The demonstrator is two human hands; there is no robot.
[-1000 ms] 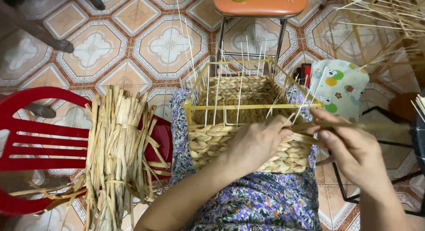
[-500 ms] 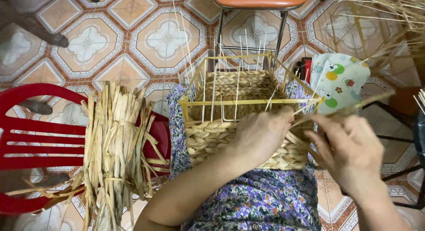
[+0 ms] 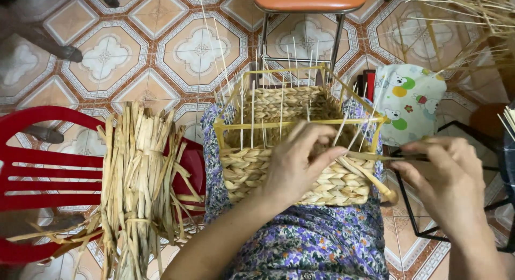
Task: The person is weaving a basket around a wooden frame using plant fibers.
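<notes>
Half-woven basket [image 3: 300,178] sits on the lap, wire frame and thin upright stakes sticking up. Left hand [image 3: 300,159] rests on the basket's front wall, fingers curled, pressing the weave by the rim. Right hand [image 3: 445,178] just right of the basket, pinching a flat straw strand [image 3: 375,157] pulled taut. Straw bundle [image 3: 137,188] lies on red chair [image 3: 48,172] at left.

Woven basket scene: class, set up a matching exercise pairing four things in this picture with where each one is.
1 woven basket
2 bundle of dried straw
3 orange stool
4 left hand

a lying over the red plastic chair
b on the tiled floor beyond the basket
c resting on the person's lap
d pressed against the basket's near wall

Pairs: 1-c, 2-a, 3-b, 4-d
</notes>
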